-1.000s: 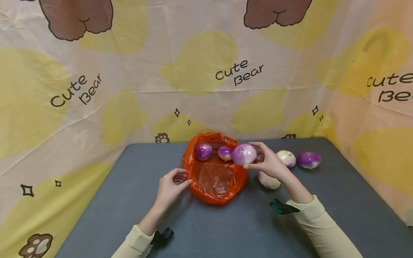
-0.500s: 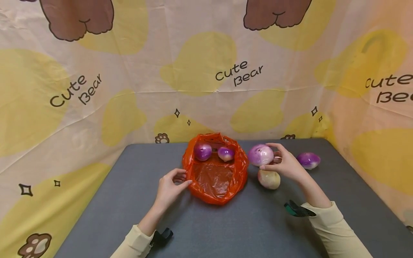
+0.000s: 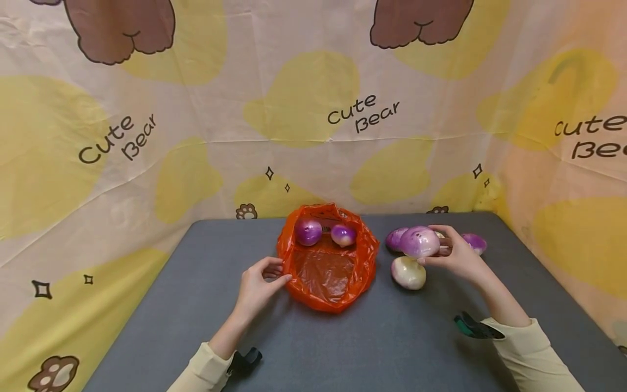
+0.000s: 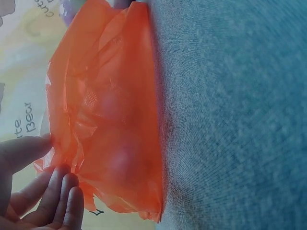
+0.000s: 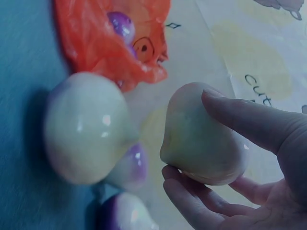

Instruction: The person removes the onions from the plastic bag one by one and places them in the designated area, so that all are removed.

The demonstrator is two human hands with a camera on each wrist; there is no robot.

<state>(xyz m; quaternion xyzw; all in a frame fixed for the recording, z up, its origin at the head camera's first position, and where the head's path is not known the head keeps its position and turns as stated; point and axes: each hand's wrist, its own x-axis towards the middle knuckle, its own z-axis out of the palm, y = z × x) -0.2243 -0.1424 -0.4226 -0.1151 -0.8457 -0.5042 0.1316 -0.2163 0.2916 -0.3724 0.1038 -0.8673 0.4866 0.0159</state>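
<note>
In the head view, an orange plastic bag (image 3: pixel 360 272) stands with its mouth wide, and two purple-and-white turnips (image 3: pixel 308 232) show inside near its back wall. My left hand (image 3: pixel 259 280) pinches the bag's left rim between thumb and fingers; the left wrist view shows the fingertips (image 4: pixel 62 175) at the gathered plastic. Right of the bag, my right hand (image 3: pixel 458 253) grips a large turnip (image 3: pixel 419 242) from its right side, above the table. Thumb and fingers lie round this turnip (image 5: pixel 204 139) in the right wrist view.
A paler turnip (image 3: pixel 409 273) lies just in front of the held one. Behind it rests a purple turnip (image 3: pixel 393 239), and another (image 3: pixel 476 243) lies partly hidden past my right hand. A bear-print cloth (image 3: pixel 303 109) hangs behind the grey table (image 3: pixel 313 354).
My right hand has carried the turnip rightward, from the bag's right rim to among the loose turnips. My left hand has stayed at the bag's left rim.
</note>
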